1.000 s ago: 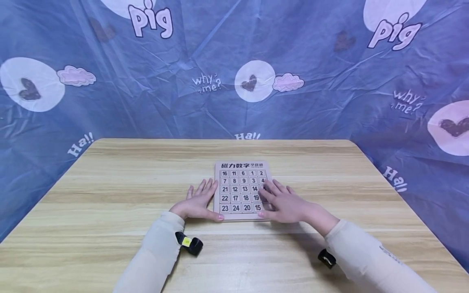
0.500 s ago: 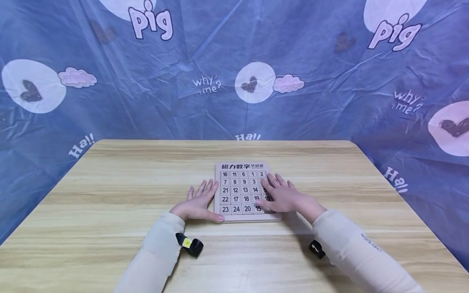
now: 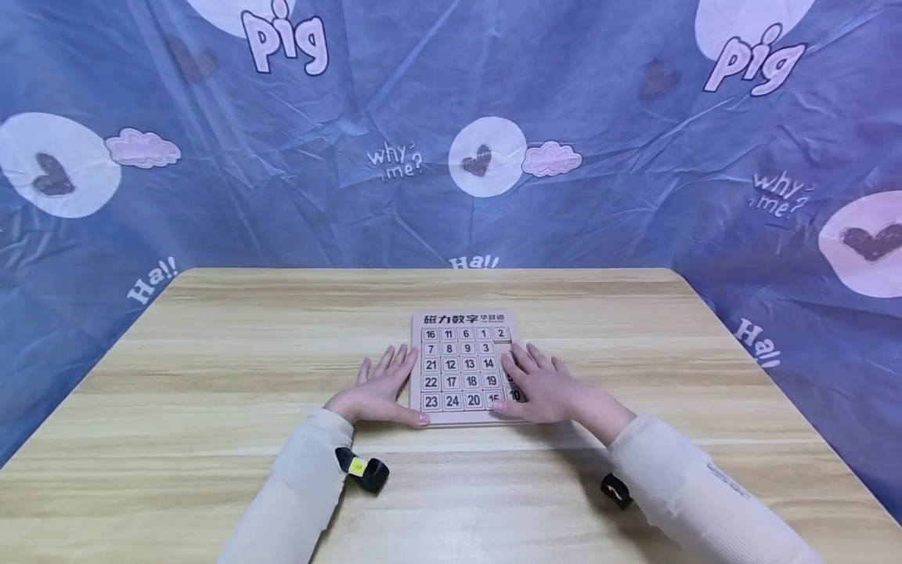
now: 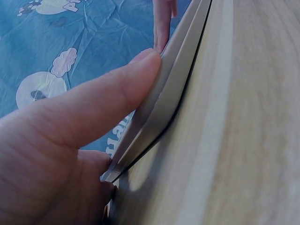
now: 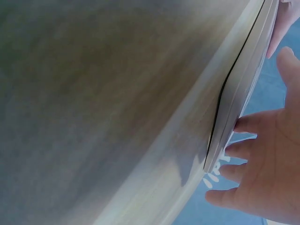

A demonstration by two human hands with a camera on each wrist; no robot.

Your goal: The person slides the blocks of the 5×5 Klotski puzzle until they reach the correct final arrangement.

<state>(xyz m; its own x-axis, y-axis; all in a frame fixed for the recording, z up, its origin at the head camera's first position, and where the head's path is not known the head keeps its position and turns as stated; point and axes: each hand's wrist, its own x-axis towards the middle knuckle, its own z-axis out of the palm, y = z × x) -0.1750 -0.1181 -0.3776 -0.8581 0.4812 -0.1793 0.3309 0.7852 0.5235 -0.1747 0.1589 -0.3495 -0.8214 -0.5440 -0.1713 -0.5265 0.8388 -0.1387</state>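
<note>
A pale number sliding puzzle (image 3: 451,417) lies flat on the wooden table. Its numbered tiles sit in rows, and a gap shows under tile 2 (image 3: 501,334) in the right column. My left hand (image 3: 380,394) rests along the puzzle's left side, fingers extended and thumb at the near left corner; the left wrist view shows that thumb (image 4: 117,96) against the rim. Over the right column spreads my right hand (image 3: 550,389), its fingertips at the tiles and hiding several of them. Tile 10 (image 3: 515,395) shows partly beside the right thumb.
The wooden table (image 3: 211,352) has rounded far corners. Behind it hangs a blue printed cloth (image 3: 317,211). A black wrist camera (image 3: 373,475) is strapped to the left sleeve, and another black wrist camera (image 3: 616,491) to the right one.
My right hand moved up the right column, then back towards me. Tiles 5 and 10 have slid one place nearer, and a gap shows below tile 2. The left hand stays put.
</note>
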